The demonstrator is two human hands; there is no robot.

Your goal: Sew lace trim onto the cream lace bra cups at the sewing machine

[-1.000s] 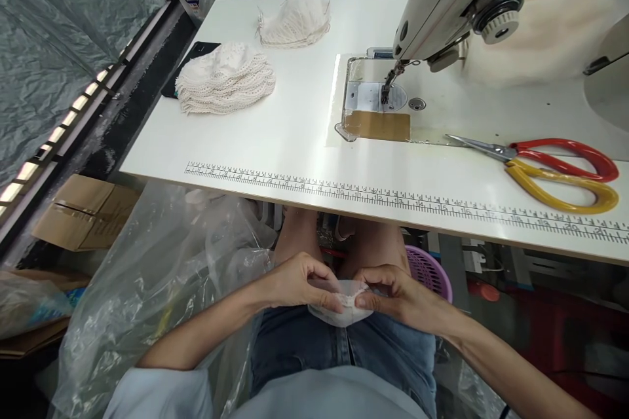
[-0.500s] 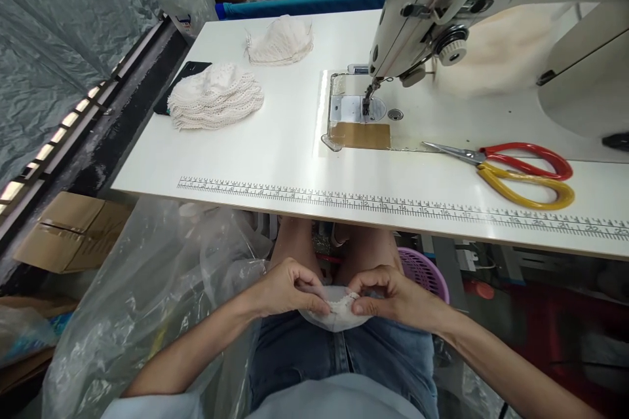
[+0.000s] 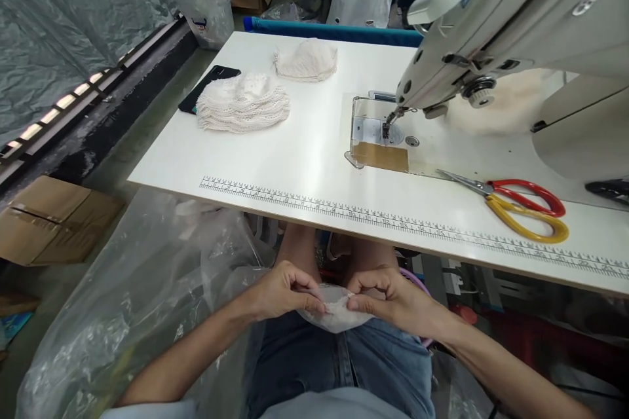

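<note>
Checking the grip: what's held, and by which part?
Sheer white fabric, pinched along a denser strip by left hand and right hand; edge or seam, unclear.

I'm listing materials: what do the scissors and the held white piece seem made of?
Scissors: grey blades, likely metal by their sheen; red and yellow handles, glossy, perhaps plastic-coated. White piece: probably thin fabric, matte, as it looks sheer, soft; fibre unclear.
</note>
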